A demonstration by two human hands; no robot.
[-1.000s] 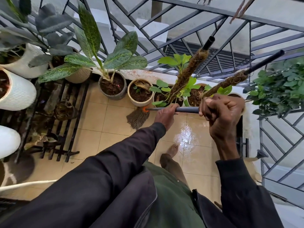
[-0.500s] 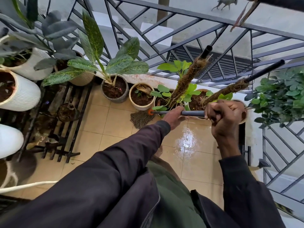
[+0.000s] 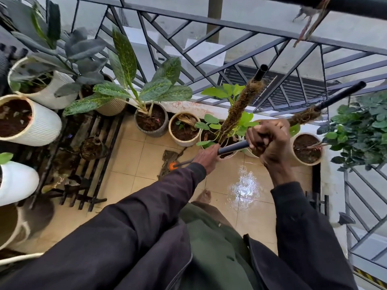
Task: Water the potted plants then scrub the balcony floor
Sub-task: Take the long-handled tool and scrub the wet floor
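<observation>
The mop handle (image 3: 232, 148) is slanting down across the middle of the balcony, and its stringy brown mop head (image 3: 167, 158) is lying on the tiled floor (image 3: 129, 155) just in front of the row of pots, with an orange collar (image 3: 172, 165) joining the two. The left hand (image 3: 206, 158) is gripping the handle low down, fingers curled round it, while the right hand (image 3: 270, 141) is clenching the upper end in a fist. A wet patch (image 3: 244, 183) is shining on the tiles below the hands, near a bare foot (image 3: 204, 196). Beyond the mop head, a grey pot (image 3: 155, 133) and a cream pot (image 3: 184, 142) are standing side by side (both holding dark soil). A moss pole (image 3: 238, 107) is leaning towards the railing (image 3: 209, 24), and a black rack (image 3: 88, 164) is standing at the left.
</observation>
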